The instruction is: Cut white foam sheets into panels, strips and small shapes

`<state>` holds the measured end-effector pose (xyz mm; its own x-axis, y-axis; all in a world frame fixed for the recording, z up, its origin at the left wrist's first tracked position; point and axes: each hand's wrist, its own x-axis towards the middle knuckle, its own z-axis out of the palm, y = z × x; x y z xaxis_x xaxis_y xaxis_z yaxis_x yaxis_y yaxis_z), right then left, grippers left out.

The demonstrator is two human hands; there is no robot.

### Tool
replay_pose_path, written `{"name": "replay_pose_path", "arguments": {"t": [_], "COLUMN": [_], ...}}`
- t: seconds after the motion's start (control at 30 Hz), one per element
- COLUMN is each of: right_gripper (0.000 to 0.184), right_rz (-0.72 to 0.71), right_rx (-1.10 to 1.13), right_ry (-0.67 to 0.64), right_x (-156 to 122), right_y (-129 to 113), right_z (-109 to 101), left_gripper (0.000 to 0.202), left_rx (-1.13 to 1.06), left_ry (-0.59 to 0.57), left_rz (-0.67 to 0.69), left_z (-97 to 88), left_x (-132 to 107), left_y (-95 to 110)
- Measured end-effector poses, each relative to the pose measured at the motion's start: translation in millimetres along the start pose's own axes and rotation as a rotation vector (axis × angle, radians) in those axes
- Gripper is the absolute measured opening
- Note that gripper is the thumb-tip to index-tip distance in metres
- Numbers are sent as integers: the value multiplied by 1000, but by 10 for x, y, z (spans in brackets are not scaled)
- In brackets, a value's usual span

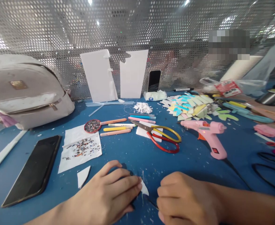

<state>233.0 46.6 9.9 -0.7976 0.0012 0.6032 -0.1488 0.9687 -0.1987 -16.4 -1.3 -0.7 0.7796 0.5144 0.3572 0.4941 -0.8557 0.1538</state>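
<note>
Holding mixed bits (92, 126), a red-rimmed dish (92, 132) is seen in the head view, set over the far edge of a white sheet (73, 134). Scissors (150, 128) and a pink glue gun (208, 129) are laid over the blue table (120, 149). A white scrap (145, 188) is held by the left hand (111, 190), fingers together; the right hand (181, 200) is curled, its grip hidden.

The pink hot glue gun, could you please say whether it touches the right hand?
Apart: the head view shows blue tabletop between the glue gun and the right hand.
</note>
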Motion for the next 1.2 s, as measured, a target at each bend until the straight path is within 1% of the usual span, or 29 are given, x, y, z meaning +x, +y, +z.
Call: {"name": "replay_pose_path", "arguments": {"t": [0.07,0.17,0.27,0.33,0.4,0.57,0.7,0.8,0.97,1.1,1.2], "right_gripper": [39,37,34,33,34,39,40,39,34,27,30], "right_rz": [-5,9,36,77,95,-6,-5,-2,-8,-28,-53], "right_rx": [-24,-42,-51,-42,-32,-52,-58,-35,15,-61,-145], "right_ry": [24,6,-32,-74,-102,-97,-85,-94,-90,-65,-57], "right_x": [18,16,-18,-32,-26,29,32,16,-13,-51,-69], "right_y": [-2,-7,-14,-20,-23,-4,21,33,39,29,10], "right_z": [-2,5,24,32,30,-6,-18,-16,-19,-8,9], "left_gripper": [35,33,31,30,30,30,31,31,28,28,27], "left_rx": [-11,-12,4,8,4,-13,-24,-25,7,8,17], "left_ry": [5,-16,-52,-52,-43,-10,21,22,-7,-3,15], "left_rz": [-3,-3,4,7,5,-2,-20,-14,5,13,27], "left_z": [-17,-87,-172,-202,-201,-106,-38,-56,-158,-170,-154], "left_x": [15,64,118,135,135,86,49,60,128,139,132], "left_y": [6,25,37,38,34,26,26,29,46,43,30]}}
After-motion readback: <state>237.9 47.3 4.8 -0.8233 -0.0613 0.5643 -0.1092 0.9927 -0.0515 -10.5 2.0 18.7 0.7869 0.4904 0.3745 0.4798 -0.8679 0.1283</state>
